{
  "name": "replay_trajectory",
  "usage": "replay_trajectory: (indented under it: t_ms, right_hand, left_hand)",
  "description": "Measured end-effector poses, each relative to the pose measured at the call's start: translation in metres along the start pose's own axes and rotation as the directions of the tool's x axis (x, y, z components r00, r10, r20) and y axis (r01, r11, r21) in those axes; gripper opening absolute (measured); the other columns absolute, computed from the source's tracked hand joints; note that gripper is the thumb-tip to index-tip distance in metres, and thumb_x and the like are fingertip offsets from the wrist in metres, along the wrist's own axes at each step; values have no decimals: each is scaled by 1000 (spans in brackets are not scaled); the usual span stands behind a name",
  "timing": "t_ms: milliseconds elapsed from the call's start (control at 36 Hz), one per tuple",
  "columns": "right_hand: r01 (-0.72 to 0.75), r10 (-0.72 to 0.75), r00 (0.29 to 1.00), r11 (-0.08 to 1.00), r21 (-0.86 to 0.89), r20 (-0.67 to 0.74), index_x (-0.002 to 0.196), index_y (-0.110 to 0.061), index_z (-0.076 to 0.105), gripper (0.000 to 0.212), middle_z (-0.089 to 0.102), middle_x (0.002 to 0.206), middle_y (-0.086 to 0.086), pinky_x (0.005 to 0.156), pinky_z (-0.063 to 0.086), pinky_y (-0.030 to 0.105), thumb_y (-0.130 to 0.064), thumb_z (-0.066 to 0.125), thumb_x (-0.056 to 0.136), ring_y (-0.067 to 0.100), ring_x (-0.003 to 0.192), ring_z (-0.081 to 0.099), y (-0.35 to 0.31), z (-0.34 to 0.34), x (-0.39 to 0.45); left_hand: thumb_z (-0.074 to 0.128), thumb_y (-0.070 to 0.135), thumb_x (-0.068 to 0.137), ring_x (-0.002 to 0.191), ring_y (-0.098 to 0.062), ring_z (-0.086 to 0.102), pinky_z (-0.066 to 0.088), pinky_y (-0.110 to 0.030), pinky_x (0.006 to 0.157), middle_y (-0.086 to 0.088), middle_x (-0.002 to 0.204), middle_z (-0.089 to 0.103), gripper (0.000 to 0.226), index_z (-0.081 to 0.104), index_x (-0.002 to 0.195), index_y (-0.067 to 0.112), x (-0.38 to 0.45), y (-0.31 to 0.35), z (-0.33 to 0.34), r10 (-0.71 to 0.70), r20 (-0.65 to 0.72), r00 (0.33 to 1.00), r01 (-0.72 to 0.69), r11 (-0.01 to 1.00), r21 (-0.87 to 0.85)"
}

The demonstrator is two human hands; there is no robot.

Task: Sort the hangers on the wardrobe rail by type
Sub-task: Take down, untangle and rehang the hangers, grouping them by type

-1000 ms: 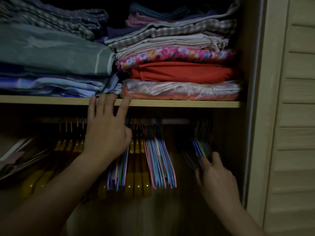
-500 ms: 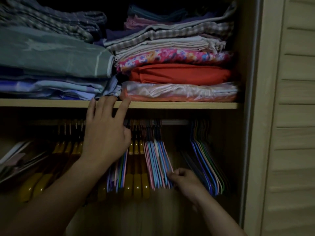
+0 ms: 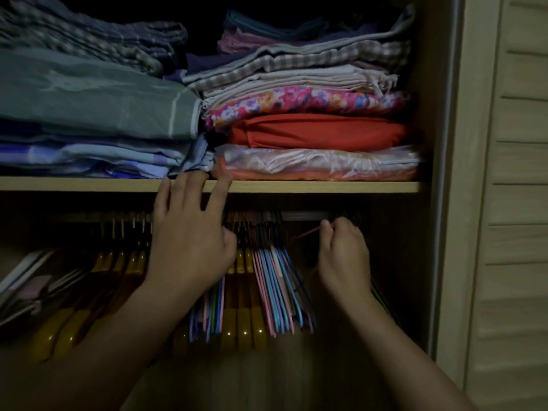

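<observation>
Folded linens [image 3: 311, 134] fill the shelf [image 3: 326, 187]; below, hangers [image 3: 278, 289] crowd the rail [image 3: 302, 215]; left hand [image 3: 189, 247], fingers spread, rests on the shelf edge; right hand [image 3: 344, 256] pinches a pink hanger [image 3: 305, 234] (dimly lit).

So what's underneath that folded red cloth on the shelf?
Under the red cloth lies a plastic-wrapped bundle, orange-pink inside, resting on the wooden shelf. The wrapping hides what it actually is.

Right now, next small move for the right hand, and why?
Probably slide what the right hand pinches, apparently a thin pinkish wire hanger, left along the rail to the thin coloured hangers; wooden hangers still sit between thin ones.
</observation>
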State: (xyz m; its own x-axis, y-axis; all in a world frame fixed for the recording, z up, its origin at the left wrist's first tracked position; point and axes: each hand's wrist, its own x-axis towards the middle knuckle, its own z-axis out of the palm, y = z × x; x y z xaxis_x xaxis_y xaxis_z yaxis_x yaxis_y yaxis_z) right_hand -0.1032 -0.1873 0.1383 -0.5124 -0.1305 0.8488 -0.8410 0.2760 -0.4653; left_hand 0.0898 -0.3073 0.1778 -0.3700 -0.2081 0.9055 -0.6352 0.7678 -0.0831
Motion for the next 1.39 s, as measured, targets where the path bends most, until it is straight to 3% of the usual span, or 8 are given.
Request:
replay_trajectory:
  t_ms: [417,639,778,917,1000,1083,1250,1389]
  right_hand:
    - [-330,289,866,944,30,408,79,-20,44,30,51,74,1,56,29,33,-33,41,105,23,72,52,43,-26,-73]
    - [-463,472,633,866,-189,613,82,-16,47,32,60,87,10,66,32,32,-38,40,104,35,97,61,86,-57,-206]
    - [-537,462,537,833,-137,706,89,-12,60,41,67,89,11,75,53,44,-45,41,102,32,83,65,96,-72,-229]
    - [-819,474,445,558,131,760,88,-3,60,41,65,78,13,55,54,34,-37,46,103,22,66,62,90,-95,-227]
    - [-900,490,406,362,244,772,84,-7,58,35,65,75,10,49,55,28,-35,47,102,14,62,64,98,-96,-222]
    - [-932,517,361,203,299,776,79,-12,56,34,66,74,6,48,55,27,-32,44,104,12,62,63,113,-88,-226]
    - [-965,483,185,-73,250,856,81,-12,55,34,62,75,5,60,59,34,-36,45,102,13,63,62,153,-70,-246]
    - [-992,558,83,-30,120,826,83,-12,56,31,61,71,4,56,59,31,-29,43,104,13,58,62,154,-43,-281]
  left_hand:
    - [62,28,82,147,-36,20,9,-53,123,-18,154,28,87,20,157,19,-3,-5,4,22,6,1000,-22,999,-26]
    - [50,30,89,131,-9,39,26,-12,111,-6,142,46,50,55,135,12,-149,51,21,-171,168,971,239,725,-646]
    - [61,30,98,80,1,59,41,-30,86,1,100,65,5,63,95,27,-317,102,42,-216,846,487,827,425,-367]
    - [59,99,38,102,-8,61,44,-38,107,9,117,66,58,54,91,78,-475,44,89,-148,985,93,820,572,9]
    - [76,71,62,86,-5,67,54,-32,93,9,92,72,43,63,94,46,-455,28,45,-35,994,-101,899,425,106]
    - [58,12,99,68,-5,70,59,-25,67,0,78,76,15,73,95,13,-430,16,4,-5,996,-92,956,280,90]
    - [65,18,96,69,-15,73,59,-23,62,-19,80,75,35,76,64,8,-441,-33,-37,-159,986,-43,992,-126,23]
    - [92,30,63,92,-37,73,62,-47,65,-35,106,68,38,63,59,6,-431,-58,-48,-156,988,2,876,-477,-77]
